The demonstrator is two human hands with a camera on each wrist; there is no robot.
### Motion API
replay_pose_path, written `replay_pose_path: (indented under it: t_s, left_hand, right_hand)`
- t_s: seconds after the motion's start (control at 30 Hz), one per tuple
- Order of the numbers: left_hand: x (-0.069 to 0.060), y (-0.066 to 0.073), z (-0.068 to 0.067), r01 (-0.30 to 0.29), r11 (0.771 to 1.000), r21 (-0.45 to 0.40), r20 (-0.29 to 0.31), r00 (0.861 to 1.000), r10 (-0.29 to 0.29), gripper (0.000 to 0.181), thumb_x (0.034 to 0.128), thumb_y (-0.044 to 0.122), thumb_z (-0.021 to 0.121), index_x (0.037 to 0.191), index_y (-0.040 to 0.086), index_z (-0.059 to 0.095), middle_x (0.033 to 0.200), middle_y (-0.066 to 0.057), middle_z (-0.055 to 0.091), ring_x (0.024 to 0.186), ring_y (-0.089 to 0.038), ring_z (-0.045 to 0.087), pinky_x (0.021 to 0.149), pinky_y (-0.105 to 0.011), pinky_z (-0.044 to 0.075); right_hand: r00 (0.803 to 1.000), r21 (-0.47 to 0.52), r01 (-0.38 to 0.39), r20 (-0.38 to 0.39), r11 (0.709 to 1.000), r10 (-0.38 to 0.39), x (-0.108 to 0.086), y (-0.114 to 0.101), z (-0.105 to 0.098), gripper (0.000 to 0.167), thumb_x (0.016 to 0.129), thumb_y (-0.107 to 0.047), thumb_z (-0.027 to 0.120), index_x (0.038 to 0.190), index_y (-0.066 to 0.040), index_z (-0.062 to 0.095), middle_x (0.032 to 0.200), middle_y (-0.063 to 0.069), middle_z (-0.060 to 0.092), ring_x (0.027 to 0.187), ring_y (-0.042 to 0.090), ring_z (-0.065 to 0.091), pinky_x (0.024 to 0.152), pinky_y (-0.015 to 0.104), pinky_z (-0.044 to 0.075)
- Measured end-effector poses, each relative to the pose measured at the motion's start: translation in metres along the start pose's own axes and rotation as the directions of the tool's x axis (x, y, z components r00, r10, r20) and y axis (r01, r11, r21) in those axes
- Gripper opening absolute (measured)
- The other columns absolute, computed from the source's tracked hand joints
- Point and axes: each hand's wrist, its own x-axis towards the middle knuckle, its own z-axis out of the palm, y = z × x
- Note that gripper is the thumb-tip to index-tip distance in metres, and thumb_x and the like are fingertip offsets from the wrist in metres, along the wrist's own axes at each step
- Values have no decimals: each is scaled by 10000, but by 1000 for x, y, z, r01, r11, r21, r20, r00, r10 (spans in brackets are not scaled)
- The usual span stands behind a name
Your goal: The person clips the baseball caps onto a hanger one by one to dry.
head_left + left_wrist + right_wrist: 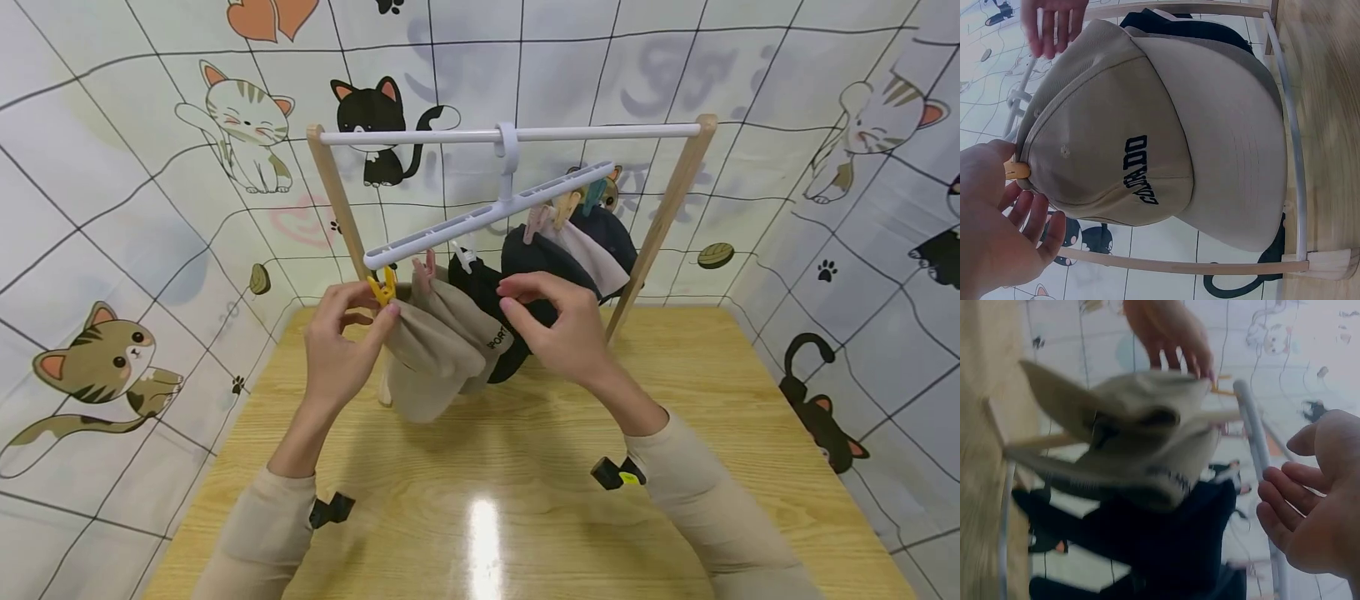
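A beige baseball cap (pixel 1104 137) with dark COLORADO lettering hangs by a yellow clothespin (pixel 383 286) at the low left end of a tilted white hanger (pixel 450 227). My left hand (pixel 336 342) has thumb and fingertips on either side of that clothespin, close against the cap's edge. Behind it hangs another beige cap (pixel 467 321), marked SPORT, under a pink clothespin (pixel 424 271). My right hand (pixel 566 329) hovers before a black cap (pixel 517 358), fingers loosely bent, holding nothing. In the right wrist view, its thumb and fingers stand apart beside the hanger.
The hanger hooks over the white bar (pixel 600 132) of a wooden-legged rack (pixel 663 217) on a wood-grain table (pixel 420 508). Darker caps and a pale one (pixel 588 250) hang at the right on several clothespins. A cat-patterned cloth (pixel 480 75) surrounds the table.
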Motion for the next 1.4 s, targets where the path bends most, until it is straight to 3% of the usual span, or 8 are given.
replay_pose_path:
  t_s: [0.2, 0.43, 0.63, 0.73, 0.9, 1.2, 1.4]
  left_hand:
    - [6, -6, 1, 15, 1000, 5, -6, 1000, -15, 332, 1019, 107, 837, 1320, -12, 761, 1224, -159, 720, 1088, -108, 676, 889, -162, 582]
    - [14, -10, 3, 45, 999, 7, -22, 999, -45, 312, 1033, 144, 833, 1311, 16, 771, 1226, -138, 751, 1099, -140, 704, 865, -158, 580]
    - [19, -12, 7, 69, 998, 3, -34, 997, -69, 334, 1050, 155, 816, 1342, 4, 757, 1259, -172, 749, 1138, -223, 742, 864, -146, 567]
    - [20, -12, 9, 78, 997, 12, -44, 996, -77, 350, 1051, 164, 818, 1348, -8, 752, 1267, -184, 746, 1136, -268, 747, 866, -152, 564]
    - [19, -11, 14, 93, 995, 22, -58, 994, -91, 393, 1016, 188, 862, 1341, -5, 756, 1242, -175, 752, 1090, -297, 757, 864, -211, 585]
    - [20, -11, 16, 80, 997, -4, -56, 995, -80, 370, 1004, 109, 837, 1332, -38, 747, 1237, -186, 762, 1060, -260, 766, 859, -158, 619]
    - [27, -13, 17, 79, 997, -2, -62, 995, -79, 341, 1035, 81, 789, 1351, -37, 740, 1284, -201, 760, 1149, -291, 766, 885, -115, 603]
  right_hand:
    - [989, -163, -70, -142, 984, 46, -5, 33, -29, 222, 1004, -11, 787, 1215, 51, 811, 1214, 218, 826, 1080, 370, 769, 996, 319, 594]
    - [960, -320, -230, -226, 919, 162, 5, 60, -52, 464, 1018, -125, 736, 1428, 87, 686, 1529, 254, 685, 1394, 477, 657, 1184, 626, 515]
    - [924, -350, -381, -184, 856, 336, 27, 75, -66, 759, 1057, -256, 696, 1699, 32, 410, 1835, 224, 349, 1699, 456, 362, 1379, 668, 304]
    - [890, -367, -455, -149, 811, 431, 37, 81, -70, 867, 1086, -330, 672, 1774, -7, 255, 1892, 204, 191, 1749, 447, 239, 1412, 660, 234]
    - [847, -389, -520, -121, 760, 518, 46, 86, -72, 981, 1102, -405, 647, 1805, -8, 90, 1906, 226, 57, 1764, 470, 152, 1424, 660, 187]
    - [829, -403, -543, -117, 737, 547, 48, 91, -71, 998, 1106, -445, 632, 1803, 3, 75, 1879, 266, 149, 1743, 486, 212, 1415, 665, 217]
    - [845, -382, -524, -126, 761, 519, 45, 94, -74, 913, 1094, -441, 635, 1786, -4, 229, 1832, 275, 314, 1701, 488, 324, 1395, 668, 272]
